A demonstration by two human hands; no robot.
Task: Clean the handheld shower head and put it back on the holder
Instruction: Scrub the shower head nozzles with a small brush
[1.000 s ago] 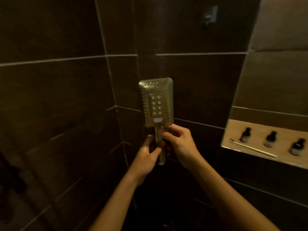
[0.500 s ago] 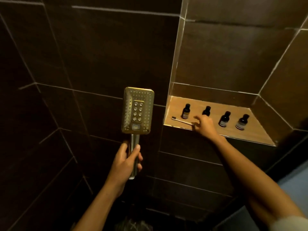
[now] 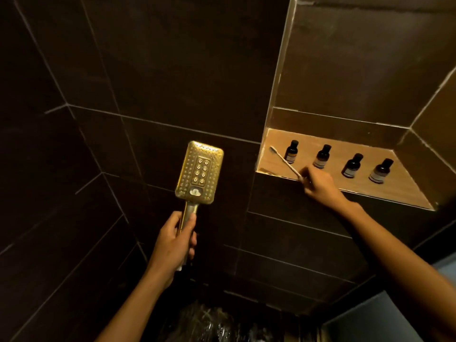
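Note:
A rectangular handheld shower head (image 3: 199, 172) with a dotted spray face stands upright in front of the dark tiled wall. My left hand (image 3: 172, 245) is wrapped around its handle below the head. To the right, my right hand (image 3: 318, 185) grips the end of a light toothbrush (image 3: 283, 160) at the front edge of the wall niche. The brush slants up and left, its bristle head raised over the niche floor. No holder is in view.
The tiled niche (image 3: 394, 191) holds several small dark bottles, such as one bottle (image 3: 292, 150) just behind the brush. Dark wall tiles (image 3: 123, 70) surround everything. A wet dark floor (image 3: 209, 322) shows below.
My right hand left the shower handle, reached to the niche and took the toothbrush, which now tilts up off the shelf. The view turned right; my left hand keeps the shower head.

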